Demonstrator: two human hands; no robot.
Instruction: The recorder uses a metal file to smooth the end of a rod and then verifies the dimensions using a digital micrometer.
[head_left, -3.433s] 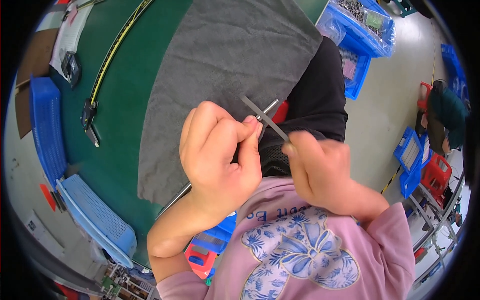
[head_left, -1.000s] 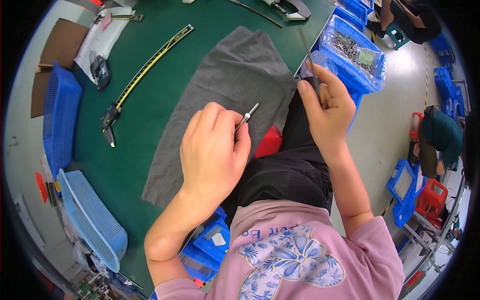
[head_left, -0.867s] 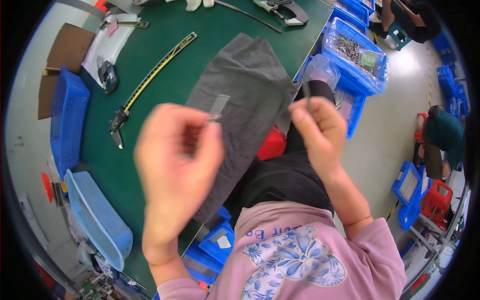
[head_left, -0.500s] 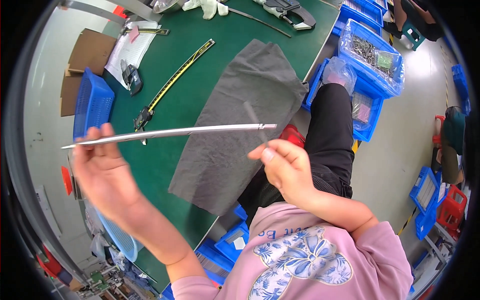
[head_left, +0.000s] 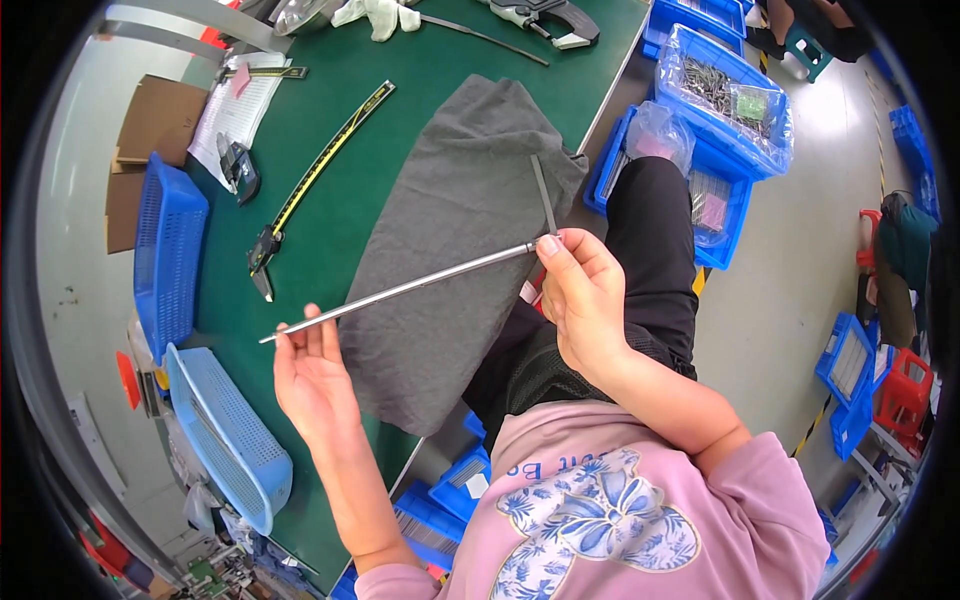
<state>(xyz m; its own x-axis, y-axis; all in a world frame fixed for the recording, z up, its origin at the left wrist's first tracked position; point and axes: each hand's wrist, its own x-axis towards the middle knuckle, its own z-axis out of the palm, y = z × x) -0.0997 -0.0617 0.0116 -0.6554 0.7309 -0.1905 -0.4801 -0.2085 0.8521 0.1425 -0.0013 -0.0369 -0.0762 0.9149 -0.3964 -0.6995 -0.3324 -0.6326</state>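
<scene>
A long, slim, silvery metal rod (head_left: 420,284) slants above the grey cloth (head_left: 430,190). Near its lower-left end, my left hand (head_left: 318,385) pinches it between thumb and fingers. My right hand (head_left: 590,305) is closed on a thin, flat, grey metal strip (head_left: 543,190), whose free end points up over the cloth. The strip meets the rod's right end at my right thumb and forefinger; those fingertips hide the contact, and whether they also grip the rod is unclear.
Digital calipers (head_left: 320,180) lie on the green table (head_left: 280,130). At the left stand a blue basket (head_left: 170,260) and a light-blue basket (head_left: 225,435). Blue bins (head_left: 725,100) of metal parts sit right of the table. A white glove (head_left: 378,15) lies at the back.
My left hand has moved right and down with the rod. The rod's right end now meets the strip at my right fingers, where before there was a gap; the strip stands steeper.
</scene>
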